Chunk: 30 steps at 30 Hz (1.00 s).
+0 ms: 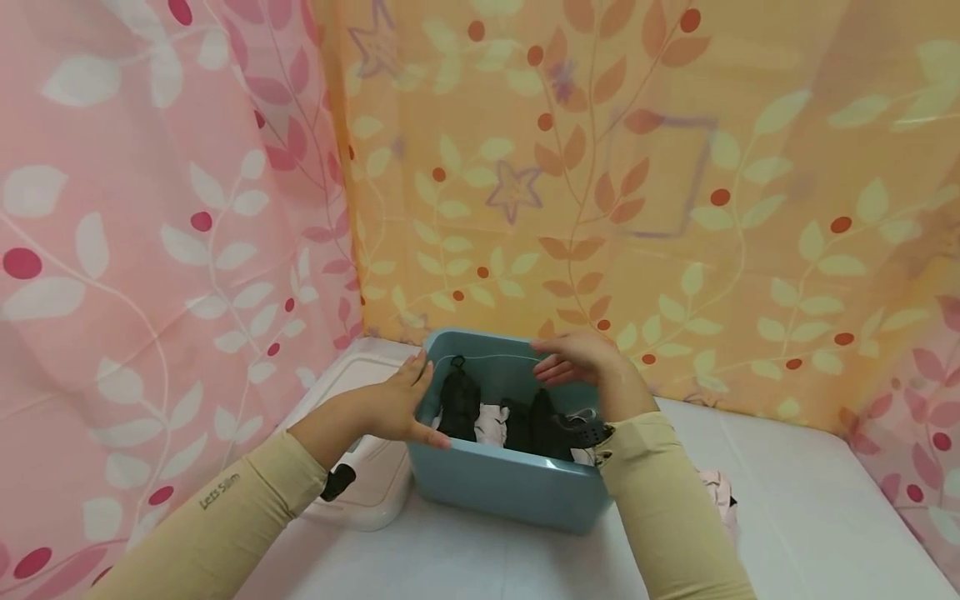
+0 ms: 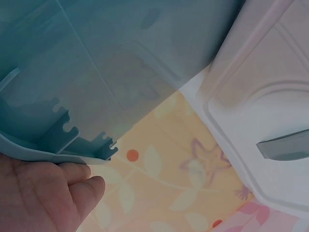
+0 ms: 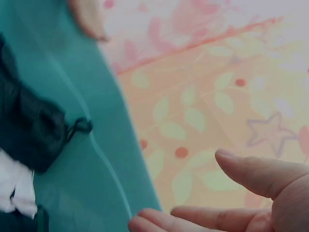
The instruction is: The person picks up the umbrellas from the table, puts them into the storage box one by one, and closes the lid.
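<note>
A blue plastic storage bin (image 1: pixel 502 492) stands on the white surface with several things inside. My left hand (image 1: pixel 393 407) rests on its left rim with the fingers extended; the left wrist view shows that hand (image 2: pixel 38 193) against the underside of the rim. Over the bin's back right part is my right hand (image 1: pixel 581 362), its fingers loosely stretched and holding nothing. Inside, a black pouch with a small cord loop (image 1: pixel 459 400) stands at the left, beside a crumpled pale pink cloth (image 1: pixel 491 423). Farther right lie black items, one with a perforated strap (image 1: pixel 585 432).
A white lid (image 1: pixel 367 500) lies left of the bin, with a grey latch (image 2: pixel 287 145) on it. Right of the bin, partly behind the right sleeve, is a pale pink bundle (image 1: pixel 720 496). Patterned pink and orange curtains (image 1: pixel 450 208) stand at the left and back.
</note>
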Tool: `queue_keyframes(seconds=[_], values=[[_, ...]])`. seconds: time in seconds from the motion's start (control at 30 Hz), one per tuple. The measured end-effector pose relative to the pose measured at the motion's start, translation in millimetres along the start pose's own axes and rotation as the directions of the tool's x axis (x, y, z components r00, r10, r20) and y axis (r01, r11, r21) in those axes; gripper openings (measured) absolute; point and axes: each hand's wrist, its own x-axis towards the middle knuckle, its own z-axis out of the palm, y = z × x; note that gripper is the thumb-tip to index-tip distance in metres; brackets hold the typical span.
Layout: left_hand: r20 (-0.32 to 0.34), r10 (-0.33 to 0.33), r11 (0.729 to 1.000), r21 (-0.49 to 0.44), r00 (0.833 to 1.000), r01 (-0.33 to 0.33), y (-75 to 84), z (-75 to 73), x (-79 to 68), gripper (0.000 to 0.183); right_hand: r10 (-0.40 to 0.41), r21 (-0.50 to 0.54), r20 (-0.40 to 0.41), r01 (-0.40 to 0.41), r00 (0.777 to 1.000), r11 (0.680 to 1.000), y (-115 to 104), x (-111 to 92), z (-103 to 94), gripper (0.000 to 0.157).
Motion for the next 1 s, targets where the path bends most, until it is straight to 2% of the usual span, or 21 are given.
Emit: queue_keyframes(seconds=[0.3, 0.5, 0.77, 1.0], values=[[-0.010, 0.007, 1.000, 0.007, 1.000, -0.007, 0.1, 0.4, 3.4, 0.125, -0.077, 0.049, -0.012, 0.077, 0.997, 0.996, -10, -24, -16.6, 0.054], [-0.012, 0.007, 1.000, 0.016, 1.000, -0.006, -2.0, 1.7, 3.5, 0.125, -0.097, 0.022, -0.037, 0.098, 0.995, 0.995, -4, -42, -39.7, 0.057], [-0.021, 0.020, 1.000, 0.011, 1.000, -0.019, -3.9, 1.7, 1.6, 0.125, -0.109, -0.028, -0.080, 0.107, 0.991, 0.994, 16, -76, -76.3, 0.056], [-0.011, 0.021, 1.000, 0.003, 1.000, -0.021, -4.6, 3.0, 3.3, 0.126, -0.083, -0.074, -0.126, 0.074, 0.989, 0.995, 49, -108, -105.6, 0.060]])
